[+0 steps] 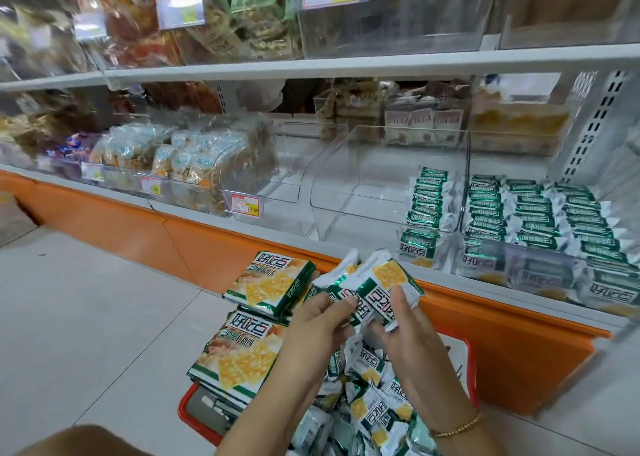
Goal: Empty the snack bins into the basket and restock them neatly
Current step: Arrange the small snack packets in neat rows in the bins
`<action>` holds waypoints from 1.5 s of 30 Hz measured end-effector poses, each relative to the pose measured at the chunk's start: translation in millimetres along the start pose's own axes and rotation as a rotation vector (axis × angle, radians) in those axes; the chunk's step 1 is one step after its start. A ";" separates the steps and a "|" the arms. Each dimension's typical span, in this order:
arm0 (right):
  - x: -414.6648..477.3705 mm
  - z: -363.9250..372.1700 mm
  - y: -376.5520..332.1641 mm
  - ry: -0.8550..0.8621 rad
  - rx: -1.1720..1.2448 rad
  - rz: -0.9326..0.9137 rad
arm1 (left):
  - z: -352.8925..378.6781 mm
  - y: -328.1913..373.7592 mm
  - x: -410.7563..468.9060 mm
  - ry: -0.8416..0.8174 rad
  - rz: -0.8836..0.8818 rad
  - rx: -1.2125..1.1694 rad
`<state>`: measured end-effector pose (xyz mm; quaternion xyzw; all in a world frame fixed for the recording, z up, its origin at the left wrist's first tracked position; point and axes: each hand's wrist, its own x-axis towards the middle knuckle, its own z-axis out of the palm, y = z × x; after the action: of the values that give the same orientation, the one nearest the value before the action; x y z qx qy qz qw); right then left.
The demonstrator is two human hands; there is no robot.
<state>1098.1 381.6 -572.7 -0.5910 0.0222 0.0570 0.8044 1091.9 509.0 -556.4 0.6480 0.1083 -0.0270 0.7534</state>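
Both hands are up over the red plastic basket (471,369). Left hand (315,324) and right hand (405,331) pinch a bunch of small green-and-white cracker packets (384,277), fingers curled round them.

Single head-worn wide-angle view, taken from above and behind the hands, facing forward and down towards a shop shelf (346,65). The left hand (320,320) and right hand (407,334), with the snack packets (377,282) they hold, lie nearest the lens at lower centre, above the red basket (194,412) on the floor (86,299). The clear bins (363,185) stand farther off across mid-frame, and the upper shelf tier runs along the top edge
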 end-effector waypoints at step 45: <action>204.6 11.1 -177.2 -0.551 -1.889 -0.787 | 22.5 107.9 157.8 0.028 0.530 0.544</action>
<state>1321.7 353.3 -422.4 -0.9088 -0.4071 -0.0814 -0.0425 1268.2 519.8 -479.8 0.8301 -0.0640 0.1498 0.5332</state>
